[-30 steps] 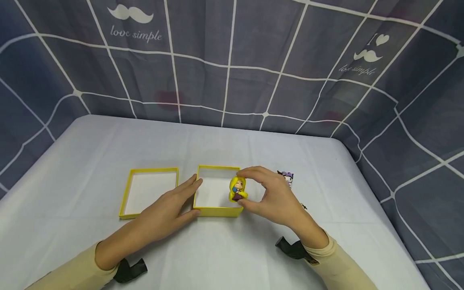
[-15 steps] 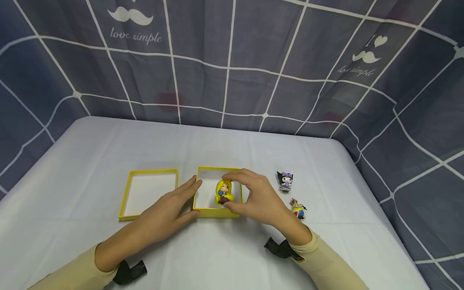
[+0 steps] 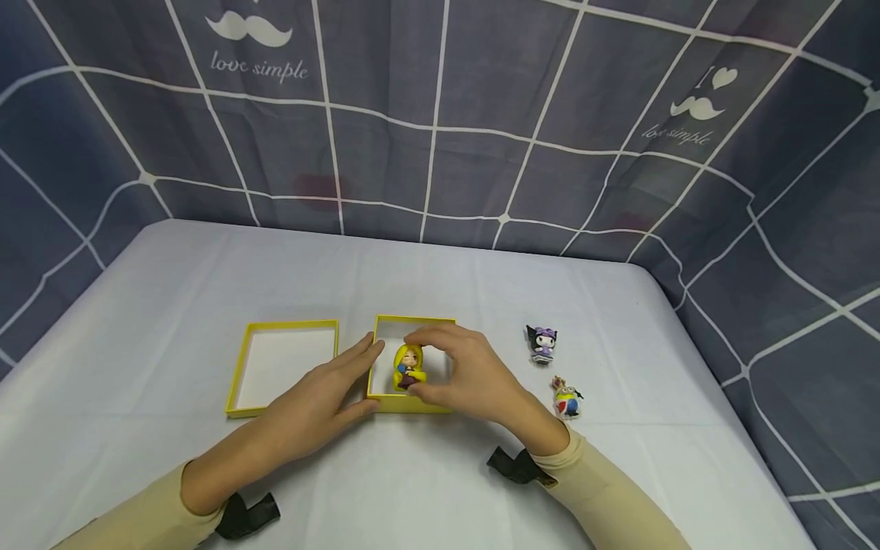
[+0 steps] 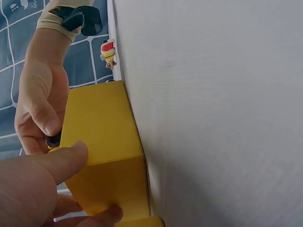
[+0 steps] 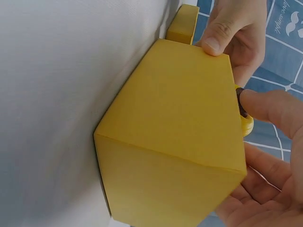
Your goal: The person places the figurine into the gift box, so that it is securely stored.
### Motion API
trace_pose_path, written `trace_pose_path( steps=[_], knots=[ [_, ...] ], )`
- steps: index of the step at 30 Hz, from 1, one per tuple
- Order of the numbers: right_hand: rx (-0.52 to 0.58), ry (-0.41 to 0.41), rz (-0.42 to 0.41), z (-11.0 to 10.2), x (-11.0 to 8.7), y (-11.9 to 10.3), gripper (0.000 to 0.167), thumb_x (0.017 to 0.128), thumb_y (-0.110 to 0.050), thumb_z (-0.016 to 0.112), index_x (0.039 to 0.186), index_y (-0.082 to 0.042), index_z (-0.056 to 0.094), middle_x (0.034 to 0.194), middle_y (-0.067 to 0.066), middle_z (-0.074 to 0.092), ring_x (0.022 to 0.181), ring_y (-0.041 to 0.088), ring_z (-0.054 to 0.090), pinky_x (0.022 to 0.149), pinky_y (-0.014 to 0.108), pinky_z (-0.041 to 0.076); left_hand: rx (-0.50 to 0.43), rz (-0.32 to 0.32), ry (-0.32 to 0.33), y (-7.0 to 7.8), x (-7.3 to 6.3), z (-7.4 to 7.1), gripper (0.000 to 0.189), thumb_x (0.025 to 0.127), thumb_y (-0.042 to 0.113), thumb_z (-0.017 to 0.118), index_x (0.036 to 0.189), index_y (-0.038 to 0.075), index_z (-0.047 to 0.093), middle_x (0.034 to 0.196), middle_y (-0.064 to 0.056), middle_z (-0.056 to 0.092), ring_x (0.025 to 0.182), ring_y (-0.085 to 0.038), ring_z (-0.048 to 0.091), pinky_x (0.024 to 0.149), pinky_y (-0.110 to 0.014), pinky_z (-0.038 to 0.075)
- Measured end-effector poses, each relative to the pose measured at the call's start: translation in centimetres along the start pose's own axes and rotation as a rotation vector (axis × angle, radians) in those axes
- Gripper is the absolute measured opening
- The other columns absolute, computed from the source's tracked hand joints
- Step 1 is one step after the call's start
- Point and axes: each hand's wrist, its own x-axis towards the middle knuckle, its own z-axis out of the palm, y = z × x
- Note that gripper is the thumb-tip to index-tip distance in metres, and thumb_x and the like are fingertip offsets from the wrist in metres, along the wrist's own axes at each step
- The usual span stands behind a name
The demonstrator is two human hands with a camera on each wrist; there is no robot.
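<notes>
Evidently partway: the lid is off the yellow box, which the left hand braces with straight fingers; the right hand pinches the yellow-haired figurine over the opening, not yet released, with the dark-eared figurine and crowned figurine outside

Grid-patterned curtains line a white-covered table, a screened-off space of unclear kind.

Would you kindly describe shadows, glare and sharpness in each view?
Head view: soft, even light, fine detail on the yellow-haired plastic figurine too small to judge; left wrist view: a soft shadow on the white cloth beside the yellow rectangular cardboard box; right wrist view: no strong glare on the box.
</notes>
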Motion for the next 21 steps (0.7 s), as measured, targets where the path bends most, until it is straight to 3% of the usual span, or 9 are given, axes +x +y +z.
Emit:
trace_pose_path(
  steps=[21],
  knots=[
    [-0.003,-0.144,0.046,1.1,2.1,0.6,0.053,0.073,-0.027,0.087,0.12,-0.012,0.068,0.115,-0.009,0.066,0.106,0.006,0.059,0.095,0.027,0.048,-0.006,0.009,0.007,-0.1,0.0,0.0,0.081,0.09,0.029,0.073,0.153,0.006,0.029,0.157,-0.017,0.024,0.137,-0.03,0.036,0.105,-0.047,0.04]
  ],
)
